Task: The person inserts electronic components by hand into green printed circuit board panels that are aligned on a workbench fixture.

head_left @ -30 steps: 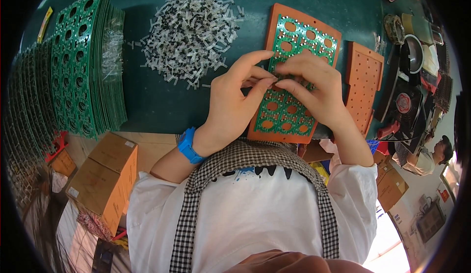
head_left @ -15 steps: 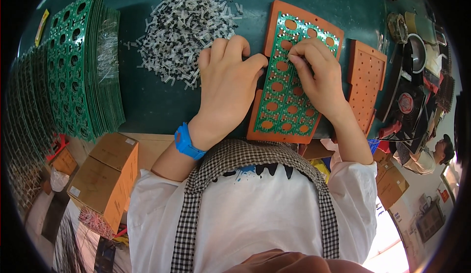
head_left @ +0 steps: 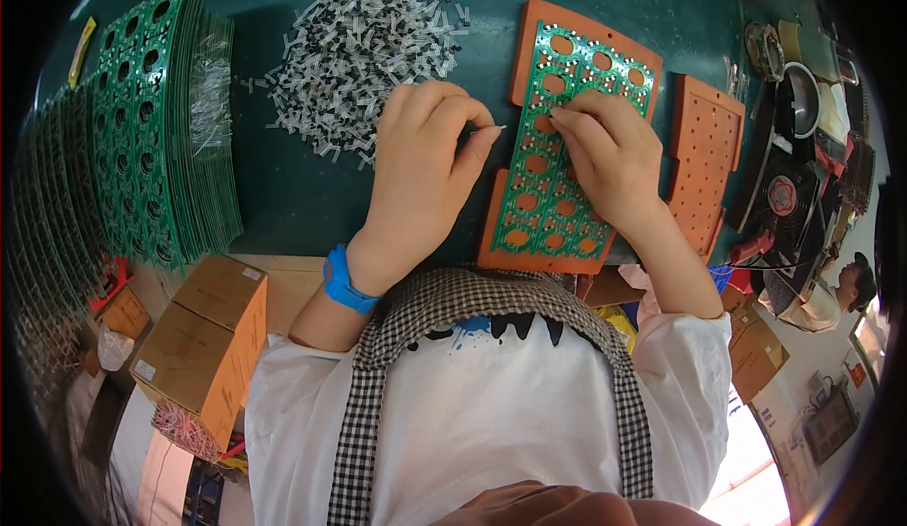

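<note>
A green circuit board [head_left: 537, 188] with rows of round holes lies on an orange-brown fixture plate [head_left: 529, 63]. Small white and dark parts stand along its upper rows. My right hand [head_left: 612, 153] rests over the board's middle, thumb and forefinger pinched at its left edge; what is between those fingertips is too small to make out. Just left of the board, my left hand [head_left: 423, 162], with a blue band on the wrist, pinches a small pale part [head_left: 502, 127]. Above that hand spreads a heap of small clear-and-black parts [head_left: 364, 53].
Tall stacks of green circuit boards [head_left: 165, 138] stand at the left. A second orange-brown plate [head_left: 704, 157] lies right of the board, with tools and a black reel [head_left: 782, 200] beyond it. Cardboard boxes [head_left: 194, 342] sit below the table's left edge. Another person [head_left: 817, 304] appears far right.
My left hand has drawn slightly down and left from the board's edge, and its pinched part now shows. My right hand has shifted slightly down toward me.
</note>
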### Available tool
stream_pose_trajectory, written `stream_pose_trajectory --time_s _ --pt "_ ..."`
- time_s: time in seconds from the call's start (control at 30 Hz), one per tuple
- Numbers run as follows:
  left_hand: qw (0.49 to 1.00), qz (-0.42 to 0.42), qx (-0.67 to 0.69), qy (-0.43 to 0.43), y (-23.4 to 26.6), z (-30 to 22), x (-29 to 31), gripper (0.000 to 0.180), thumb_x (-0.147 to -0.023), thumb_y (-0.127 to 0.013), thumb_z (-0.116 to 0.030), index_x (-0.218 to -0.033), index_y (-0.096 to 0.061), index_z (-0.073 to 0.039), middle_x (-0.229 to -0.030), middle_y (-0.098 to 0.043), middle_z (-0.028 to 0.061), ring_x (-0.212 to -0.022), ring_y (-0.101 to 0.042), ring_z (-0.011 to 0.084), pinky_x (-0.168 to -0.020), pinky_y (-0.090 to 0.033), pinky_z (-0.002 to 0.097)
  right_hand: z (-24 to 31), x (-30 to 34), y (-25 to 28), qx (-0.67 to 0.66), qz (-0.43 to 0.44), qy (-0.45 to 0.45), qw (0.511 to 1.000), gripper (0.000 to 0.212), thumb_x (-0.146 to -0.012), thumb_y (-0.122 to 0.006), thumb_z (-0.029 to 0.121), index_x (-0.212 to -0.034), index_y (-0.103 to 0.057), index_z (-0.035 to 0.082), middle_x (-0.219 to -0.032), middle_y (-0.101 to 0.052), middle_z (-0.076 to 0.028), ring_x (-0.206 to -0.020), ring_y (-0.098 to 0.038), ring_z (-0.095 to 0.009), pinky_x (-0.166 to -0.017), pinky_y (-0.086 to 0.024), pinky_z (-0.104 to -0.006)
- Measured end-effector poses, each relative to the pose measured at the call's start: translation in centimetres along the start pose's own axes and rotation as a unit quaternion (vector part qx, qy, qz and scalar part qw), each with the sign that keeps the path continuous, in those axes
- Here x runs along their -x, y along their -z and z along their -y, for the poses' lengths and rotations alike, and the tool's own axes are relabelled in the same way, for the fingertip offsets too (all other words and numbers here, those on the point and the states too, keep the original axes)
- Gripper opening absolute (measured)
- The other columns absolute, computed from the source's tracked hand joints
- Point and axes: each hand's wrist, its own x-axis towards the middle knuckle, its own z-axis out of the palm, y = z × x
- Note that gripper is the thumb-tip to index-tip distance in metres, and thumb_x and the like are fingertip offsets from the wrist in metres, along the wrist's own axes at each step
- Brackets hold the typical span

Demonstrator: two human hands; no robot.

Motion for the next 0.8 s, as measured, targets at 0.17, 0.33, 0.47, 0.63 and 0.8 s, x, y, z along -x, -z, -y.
stream_pose_trajectory --time_s 0.17,0.33,0.47,0.63,0.8 --pt "0.985 0.017 0.166 0.045 -0.1 -0.7 0.4 0.010 -0.081 -0.067 -0.009 -0.084 -0.059 -0.004 -0.085 -0.057 0.0064 -0.083 -0.050 0.0254 -0.076 -0.039 0.0366 2.0 -0.3 0.7 -0.186 -0.002 -0.081 0.979 0.029 -0.072 -0.073 0.004 -0.100 -0.068 0.007 -0.089 -0.063 -0.007 -0.075 -0.062 -0.020 -0.064 -0.050 -0.0302" --pt "0.974 0.070 0.215 0.031 -0.4 -1.0 0.5 0.011 -0.082 -0.066 -0.012 -0.085 -0.059 -0.005 -0.085 -0.057 0.0061 -0.082 -0.050 0.0253 -0.076 -0.038 0.0360 1.7 0.4 0.6 -0.346 0.010 -0.074 0.935 0.020 -0.073 -0.074 0.001 -0.092 -0.069 0.003 -0.087 -0.067 -0.009 -0.076 -0.063 -0.021 -0.068 -0.051 -0.0298" --pt "0.996 -0.001 0.085 -0.029 -0.2 -0.5 0.6 0.012 -0.078 -0.069 -0.012 -0.085 -0.060 -0.007 -0.088 -0.055 0.0045 -0.086 -0.049 0.0243 -0.078 -0.036 0.0373 1.1 0.1 1.2 -0.268 0.024 -0.092 0.959 0.014 -0.075 -0.071 0.000 -0.088 -0.066 0.002 -0.087 -0.065 -0.009 -0.079 -0.063 -0.022 -0.069 -0.051 -0.0312" --pt "0.986 0.009 -0.165 -0.015 0.0 0.0 0.5 0.019 -0.072 -0.072 -0.012 -0.086 -0.060 -0.010 -0.092 -0.049 0.0031 -0.091 -0.046 0.0227 -0.080 -0.033 0.0382 1.1 0.3 0.9 -0.185 0.083 -0.097 0.974 0.009 -0.078 -0.066 0.000 -0.086 -0.060 0.001 -0.087 -0.059 -0.009 -0.083 -0.060 -0.026 -0.070 -0.049 -0.0352" --pt "0.979 0.040 -0.199 -0.019 -0.5 0.0 0.5 0.016 -0.074 -0.070 -0.009 -0.087 -0.061 -0.009 -0.093 -0.052 0.0026 -0.091 -0.048 0.0229 -0.081 -0.036 0.0382 1.1 0.1 0.8 -0.179 0.088 -0.096 0.975 0.010 -0.078 -0.067 0.001 -0.085 -0.059 0.001 -0.087 -0.059 -0.009 -0.082 -0.059 -0.027 -0.070 -0.049 -0.0353"
